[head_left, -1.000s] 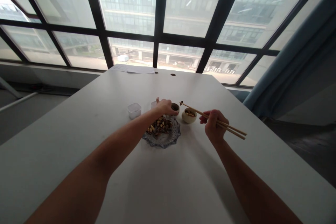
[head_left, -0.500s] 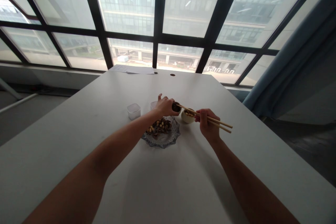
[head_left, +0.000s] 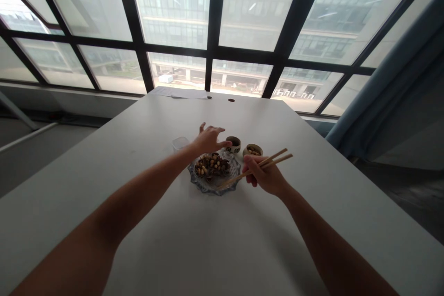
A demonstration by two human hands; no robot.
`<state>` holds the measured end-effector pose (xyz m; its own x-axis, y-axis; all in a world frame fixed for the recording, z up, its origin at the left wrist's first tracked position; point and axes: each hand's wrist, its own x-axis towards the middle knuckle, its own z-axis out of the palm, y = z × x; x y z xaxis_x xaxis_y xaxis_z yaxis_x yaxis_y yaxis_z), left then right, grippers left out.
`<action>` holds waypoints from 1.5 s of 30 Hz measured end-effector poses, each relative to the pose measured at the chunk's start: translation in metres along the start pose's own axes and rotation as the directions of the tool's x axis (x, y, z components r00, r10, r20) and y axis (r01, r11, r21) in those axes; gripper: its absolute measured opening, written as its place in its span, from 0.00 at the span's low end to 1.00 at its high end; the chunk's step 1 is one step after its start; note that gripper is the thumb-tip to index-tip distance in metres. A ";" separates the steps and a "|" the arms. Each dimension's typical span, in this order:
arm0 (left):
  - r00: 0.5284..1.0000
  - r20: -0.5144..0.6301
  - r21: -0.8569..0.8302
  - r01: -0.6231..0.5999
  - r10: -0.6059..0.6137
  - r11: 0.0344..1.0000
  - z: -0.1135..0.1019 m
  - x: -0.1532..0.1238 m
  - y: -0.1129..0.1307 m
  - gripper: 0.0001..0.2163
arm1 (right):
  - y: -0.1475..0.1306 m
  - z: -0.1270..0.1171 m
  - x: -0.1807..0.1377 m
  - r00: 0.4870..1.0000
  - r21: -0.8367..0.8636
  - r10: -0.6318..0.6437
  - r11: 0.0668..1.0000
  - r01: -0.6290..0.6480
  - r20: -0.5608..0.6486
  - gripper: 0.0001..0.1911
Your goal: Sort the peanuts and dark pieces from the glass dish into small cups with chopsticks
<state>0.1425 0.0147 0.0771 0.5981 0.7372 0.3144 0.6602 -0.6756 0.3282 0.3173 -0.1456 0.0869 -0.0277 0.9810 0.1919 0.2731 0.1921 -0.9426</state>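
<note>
With its fingers spread, my left hand (head_left: 209, 139) is beside a small dark-mouthed cup (head_left: 233, 144); the thumb reaches the cup's near side, and I cannot tell if it touches. My right hand (head_left: 262, 173) grips a pair of wooden chopsticks (head_left: 277, 159), their tips down over the right part of a scalloped glass dish (head_left: 214, 190). A heap of dark seeds and paler nuts (head_left: 210, 165) lies in the dish. Behind my right hand stands a second small cup (head_left: 253, 150) holding pale nuts.
A clear plastic box (head_left: 180, 143) stands left of the dish, partly behind my left forearm. Papers (head_left: 178, 93) lie at the far edge of the white table (head_left: 138, 157), before the windows. A blue curtain (head_left: 381, 83) hangs at the right.
My left hand has let go of the dark cup, which now stands upright, and moved slightly left. My right hand has swung the chopstick tips from the cups down to the glass dish.
</note>
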 end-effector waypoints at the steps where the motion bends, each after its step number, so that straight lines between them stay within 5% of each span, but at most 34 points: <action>1: 0.998 -0.067 -0.012 -0.012 0.011 1.000 -0.007 -0.011 -0.007 0.26 | 0.004 0.005 0.001 1.000 -0.007 -0.006 1.000 0.006 0.024 0.32; 6: 0.940 -0.339 -0.026 0.022 -0.029 0.999 -0.021 -0.065 -0.049 0.19 | 0.023 0.009 0.005 0.974 -0.087 -0.161 0.985 0.149 -0.158 0.26; 12: 0.879 -0.464 -0.032 0.113 -0.115 0.993 -0.003 -0.104 -0.088 0.21 | 0.024 -0.005 0.003 0.907 -0.164 -0.234 0.969 0.186 -0.351 0.28; 23: 0.854 -0.463 -0.198 0.160 -0.236 0.967 0.023 -0.108 -0.107 0.31 | 0.042 -0.001 0.005 0.947 -0.266 -0.232 0.949 0.170 -0.223 0.24; 32: 0.866 -0.351 -0.309 0.251 -0.355 0.917 0.025 -0.111 -0.111 0.38 | 0.042 0.003 0.001 0.922 -0.272 -0.303 0.933 0.236 -0.239 0.24; 40: 0.853 -0.332 -0.304 0.307 -0.402 0.902 0.025 -0.111 -0.114 0.41 | 0.040 0.003 0.008 0.867 0.071 -0.052 0.992 0.100 -0.495 0.31; 45: 0.859 -0.320 -0.320 0.299 -0.399 0.899 0.021 -0.111 -0.111 0.37 | 0.047 0.006 0.015 0.843 0.335 0.140 0.941 0.050 -0.519 0.30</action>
<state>0.0126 0.0075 -0.0133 0.1046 0.8995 0.4242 0.6265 -0.3909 0.6743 0.3242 -0.1214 0.0439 0.5141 0.8405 0.1714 -0.0670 0.2386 -0.9688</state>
